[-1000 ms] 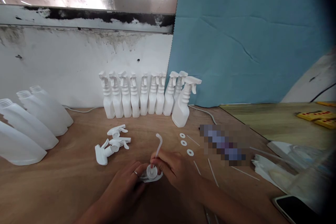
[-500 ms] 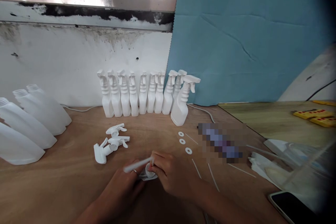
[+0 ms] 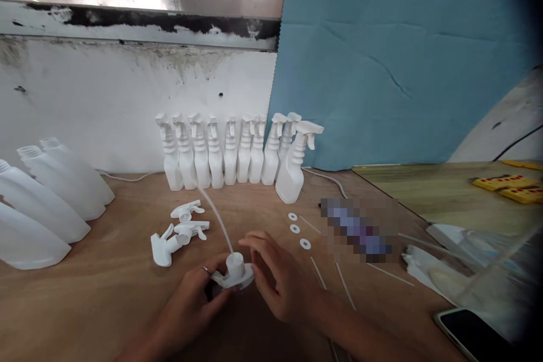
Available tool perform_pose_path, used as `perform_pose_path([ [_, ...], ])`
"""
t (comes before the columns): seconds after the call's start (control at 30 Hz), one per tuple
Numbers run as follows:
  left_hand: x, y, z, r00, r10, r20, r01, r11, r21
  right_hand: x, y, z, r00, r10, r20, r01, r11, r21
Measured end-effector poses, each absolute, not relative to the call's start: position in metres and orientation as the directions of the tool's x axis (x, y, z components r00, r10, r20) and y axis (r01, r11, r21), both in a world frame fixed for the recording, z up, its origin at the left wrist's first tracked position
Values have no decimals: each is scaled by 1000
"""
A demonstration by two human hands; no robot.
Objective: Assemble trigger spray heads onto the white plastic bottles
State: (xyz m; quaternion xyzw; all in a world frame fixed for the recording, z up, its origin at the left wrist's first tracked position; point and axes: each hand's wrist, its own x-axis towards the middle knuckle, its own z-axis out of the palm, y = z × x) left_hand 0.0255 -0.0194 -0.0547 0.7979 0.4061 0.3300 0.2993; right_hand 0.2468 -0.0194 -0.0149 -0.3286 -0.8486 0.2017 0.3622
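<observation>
My left hand (image 3: 197, 297) is closed on a white trigger spray head (image 3: 235, 272), held upside down with its collar facing up. A thin whitish dip tube (image 3: 218, 216) rises from the collar and leans up to the left. Beside the spray head, my right hand (image 3: 278, 280) has its fingers curved and apart; whether a fingertip touches the head's right end I cannot tell. Three loose trigger spray heads (image 3: 167, 244) lie on the table just beyond my left hand. To the right, three white ring washers (image 3: 294, 229) lie in a row near several thin tubes (image 3: 318, 272).
Several assembled white spray bottles (image 3: 230, 161) stand along the wall. Open-necked white bottles (image 3: 46, 198) are at the left. A blurred-out item (image 3: 356, 231), clear plastic bags (image 3: 466, 277) and a phone (image 3: 475, 334) lie right on the wooden table (image 3: 106, 294).
My right hand has come off the collar and its fingers have opened. The tube, earlier slanting low to the left, now stands up from the collar. My left hand keeps its hold.
</observation>
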Motion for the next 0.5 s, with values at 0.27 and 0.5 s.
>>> perform_pose_path([
  [0.27,20,-28,-57,462,845,268,397,-467,790,247,-19,-26,-693,360,625,525,846,95],
  [0.5,29,-41,-25,647,639,417,265,-701,662,254,-32,-21,-802,164,575,404,857,319],
])
